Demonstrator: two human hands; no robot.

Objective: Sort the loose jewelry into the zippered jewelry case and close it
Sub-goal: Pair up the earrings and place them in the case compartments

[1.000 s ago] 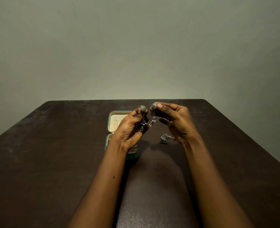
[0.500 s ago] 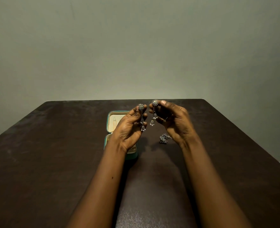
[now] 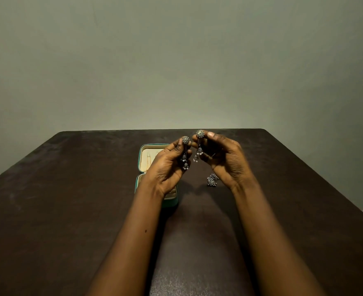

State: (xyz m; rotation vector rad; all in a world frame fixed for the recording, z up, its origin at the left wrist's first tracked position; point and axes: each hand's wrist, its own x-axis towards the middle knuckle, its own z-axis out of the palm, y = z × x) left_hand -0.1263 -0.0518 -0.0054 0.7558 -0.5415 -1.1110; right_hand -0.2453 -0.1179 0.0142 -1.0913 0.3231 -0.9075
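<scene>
Left hand (image 3: 167,167) and right hand (image 3: 225,159) each pinch a dangling earring (image 3: 185,153) by its stud; lowering them slowly into the open case (image 3: 143,152) should avoid tangles.

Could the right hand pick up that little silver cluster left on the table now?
Probably not at once: the right hand already pinches an earring. The cluster lies unobstructed just below its wrist, so reaching looks easy once freed.

Right hand (image 3: 226,159): raised since a second ago, its earring (image 3: 199,146) now topping out nearer the table's far edge (image 3: 163,130).
Left hand (image 3: 167,167): slightly higher, its earring (image 3: 185,153) lifted with it.
Gap between the earrings: a little wider, the right one now standing above the left.
</scene>
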